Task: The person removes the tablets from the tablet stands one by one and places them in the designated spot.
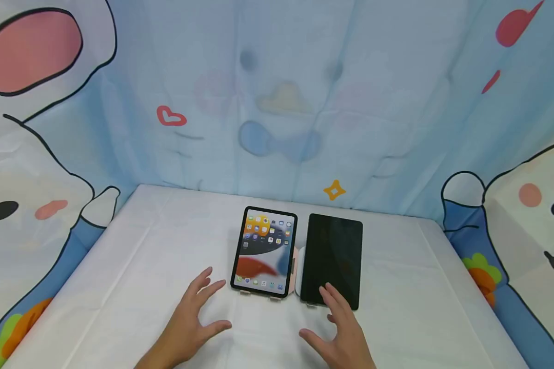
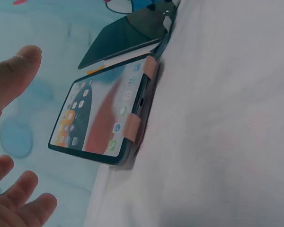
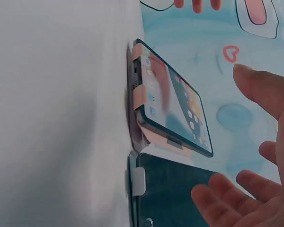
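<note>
Holding left hand (image 1: 189, 319) near lit tablet (image 1: 264, 251) and right hand (image 1: 348, 335) before dark tablet (image 1: 333, 259), perhaps touching it, thumbs and fingers apart. Facing both, propped on stands (image 3: 139, 97) towards back edge of table (image 1: 411, 287). Seemingly positioning hands; for gripping, probably needing curled fingers.

Two tablets side by side on white worktop (image 1: 166, 246), small gap between. Lit tablet (image 1: 264, 251): left in head view, black bezel, home screen with app icons, upright format, tilted back on pink stand (image 1: 293, 274), lower edge in two pink clips. Dark tablet (image 1: 328, 251): right, black screen, upright format, tilted back, white clip (image 3: 138, 181) at lower edge.
</note>
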Motion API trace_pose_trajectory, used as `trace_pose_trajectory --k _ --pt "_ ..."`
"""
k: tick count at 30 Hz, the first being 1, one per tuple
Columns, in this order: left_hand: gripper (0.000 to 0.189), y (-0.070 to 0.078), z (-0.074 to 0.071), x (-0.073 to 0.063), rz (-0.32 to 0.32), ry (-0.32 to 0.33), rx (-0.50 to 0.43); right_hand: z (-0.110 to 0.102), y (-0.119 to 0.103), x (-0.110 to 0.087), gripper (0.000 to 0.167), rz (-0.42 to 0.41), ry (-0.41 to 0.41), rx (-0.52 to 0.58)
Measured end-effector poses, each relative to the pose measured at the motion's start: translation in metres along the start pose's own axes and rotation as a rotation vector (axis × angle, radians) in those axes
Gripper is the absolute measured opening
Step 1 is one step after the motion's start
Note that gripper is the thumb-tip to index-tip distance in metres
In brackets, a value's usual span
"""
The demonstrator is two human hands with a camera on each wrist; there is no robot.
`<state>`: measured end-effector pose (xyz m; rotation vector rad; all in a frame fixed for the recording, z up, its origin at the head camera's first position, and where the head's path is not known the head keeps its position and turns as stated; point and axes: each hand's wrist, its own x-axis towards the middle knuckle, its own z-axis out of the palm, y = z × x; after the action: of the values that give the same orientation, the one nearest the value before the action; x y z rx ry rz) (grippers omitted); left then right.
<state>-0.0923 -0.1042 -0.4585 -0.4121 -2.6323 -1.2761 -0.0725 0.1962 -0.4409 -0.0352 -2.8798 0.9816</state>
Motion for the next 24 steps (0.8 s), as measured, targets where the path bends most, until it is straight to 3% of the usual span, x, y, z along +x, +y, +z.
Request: trace_pose_trajectory --k 4,9,19,24 --pt "0.066 -0.005 -0.005 0.020 -0.028 0.005 -0.105 0.002 -0.002 0.020 0.080 -0.060 0.000 0.183" --pt "0.057 -0.008 -0.003 0.043 -0.073 0.001 -0.177 0.003 -0.001 0.046 0.076 -0.129 -0.002 0.313" --pt "0.053 -0.019 0.008 0.084 -0.106 -0.018 -0.226 0.006 -0.011 0.089 0.074 -0.120 -0.055 0.380" --pt "0.051 -0.021 0.012 0.101 -0.156 -0.041 -0.250 0.009 -0.019 0.107 0.072 -0.136 -0.084 0.370"
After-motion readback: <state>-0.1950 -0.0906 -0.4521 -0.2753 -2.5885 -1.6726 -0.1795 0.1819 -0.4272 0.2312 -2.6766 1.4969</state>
